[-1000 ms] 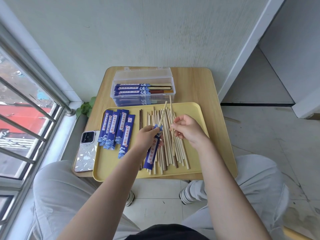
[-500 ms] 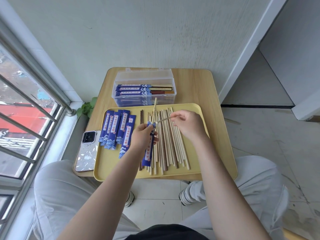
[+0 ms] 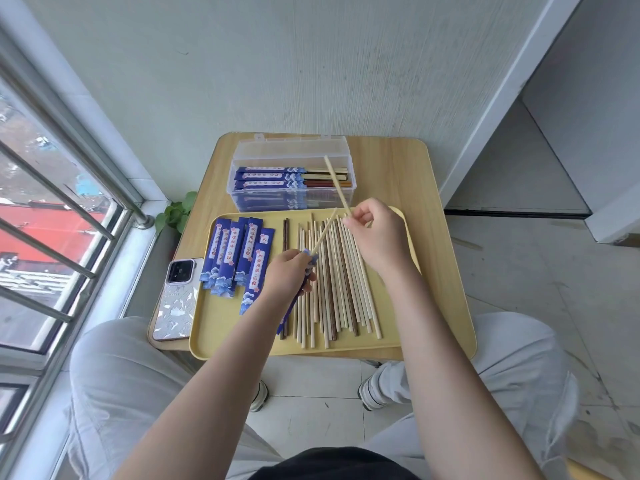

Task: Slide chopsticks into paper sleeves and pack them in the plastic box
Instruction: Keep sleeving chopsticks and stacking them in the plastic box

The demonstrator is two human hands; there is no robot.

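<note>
My left hand (image 3: 289, 273) grips a blue paper sleeve (image 3: 293, 303) over the yellow tray (image 3: 221, 327). One pale chopstick (image 3: 323, 232) sticks out of the sleeve's mouth, slanting up to the right. My right hand (image 3: 375, 237) pinches a second pale chopstick (image 3: 335, 183), whose far end rises over the clear plastic box (image 3: 292, 152). Several sleeved pairs (image 3: 273, 176) lie inside that box. Loose pale and dark chopsticks (image 3: 337, 282) lie side by side on the tray under both hands. Several empty blue sleeves (image 3: 237, 254) are fanned on the tray's left part.
A phone (image 3: 176, 299) in a silver patterned case lies on the wooden table (image 3: 394, 174) left of the tray. A window with metal bars (image 3: 52, 216) runs along the left, a wall stands behind the table, and my knees are below its front edge.
My right hand has lifted a second chopstick out of the pile, its far end now over the box. The chopstick in the sleeve has tilted from upright to slanting right.
</note>
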